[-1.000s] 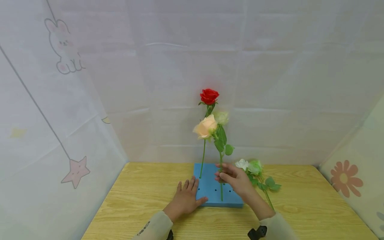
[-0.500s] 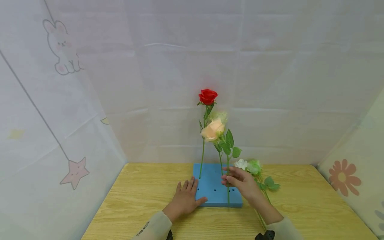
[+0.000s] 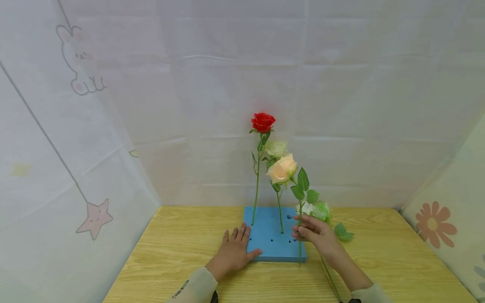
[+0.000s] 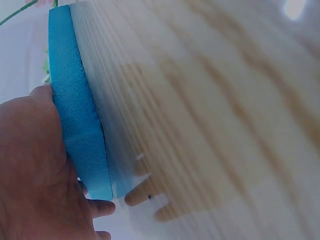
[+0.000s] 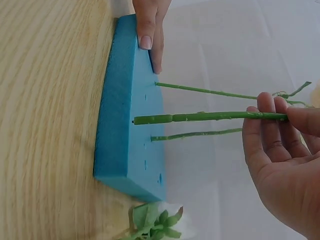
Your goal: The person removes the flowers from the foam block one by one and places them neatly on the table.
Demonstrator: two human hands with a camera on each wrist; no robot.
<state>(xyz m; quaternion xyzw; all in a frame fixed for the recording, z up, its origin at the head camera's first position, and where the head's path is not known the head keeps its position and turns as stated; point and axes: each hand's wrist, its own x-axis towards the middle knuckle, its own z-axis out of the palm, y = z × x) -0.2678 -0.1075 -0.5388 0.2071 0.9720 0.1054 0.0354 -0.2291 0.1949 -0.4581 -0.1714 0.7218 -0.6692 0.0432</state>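
Note:
My right hand [image 3: 318,235] pinches the green stem of a peach rose [image 3: 282,168] between thumb and fingers, the bloom tilting left. In the right wrist view the stem's cut end [image 5: 152,119] hangs in front of the blue foam block [image 5: 117,100], apart from its face. My left hand [image 3: 233,248] lies flat with spread fingers on the left edge of the block, thumb over its top. A red rose [image 3: 263,122] and a pale cream-green rose [image 3: 276,149] stand upright, their stems in holes of the block. Several other small holes dot its top.
To the right of the block, a white flower [image 3: 304,207] and a light green flower [image 3: 322,211] lie on the wooden table [image 3: 182,235], their stems running toward the front. A pale cloth backdrop [image 3: 212,105] rises behind the table.
My right hand has carried the peach rose to the right across the block, from near the cream-green rose's stem to the block's right side. My left hand has stayed put.

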